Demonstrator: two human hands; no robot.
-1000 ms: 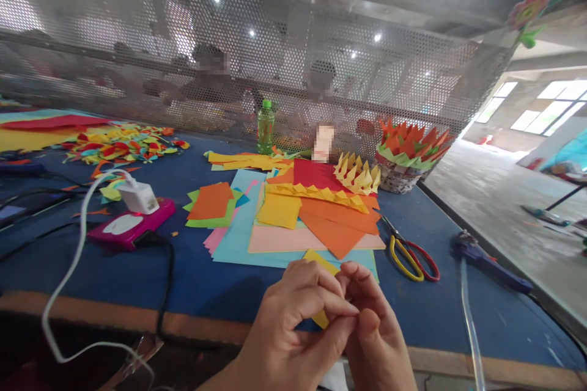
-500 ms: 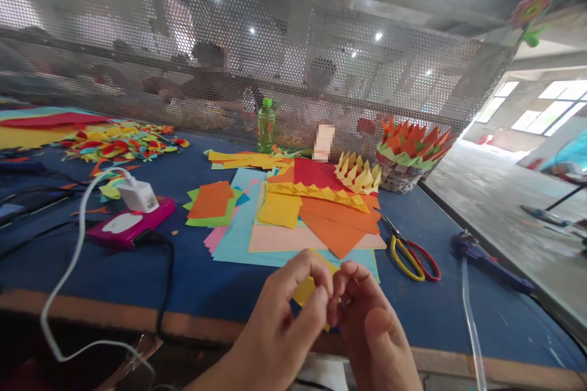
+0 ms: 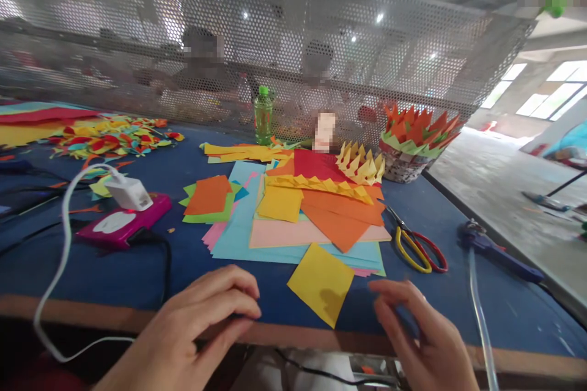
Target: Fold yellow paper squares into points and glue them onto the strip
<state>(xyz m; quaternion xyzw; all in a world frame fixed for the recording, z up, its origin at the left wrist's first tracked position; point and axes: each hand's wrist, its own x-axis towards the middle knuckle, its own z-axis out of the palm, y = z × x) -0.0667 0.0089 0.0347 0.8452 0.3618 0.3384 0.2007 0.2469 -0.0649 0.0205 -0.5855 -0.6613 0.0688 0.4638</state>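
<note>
A yellow paper square (image 3: 321,282) lies flat on the blue table (image 3: 192,278) near its front edge, between my two hands. My left hand (image 3: 202,324) rests left of it with fingers loosely curled and apart, holding nothing. My right hand (image 3: 424,342) hovers right of the square, fingers spread, also holding nothing. Neither hand touches the paper. Just beyond lies a stack of coloured paper sheets (image 3: 316,223) in orange, pink, light blue and yellow.
Scissors (image 3: 419,247) with yellow and red handles lie right of the stack. A blue glue gun (image 3: 498,250) sits at the right edge. A pink device (image 3: 121,223) with a white charger (image 3: 128,193) and cables lies left. A basket (image 3: 410,149), a green bottle (image 3: 263,116) and a mesh screen (image 3: 321,55) stand behind.
My hands were pinched together on the yellow paper. They have let it go and moved apart, and the square now lies flat on the table.
</note>
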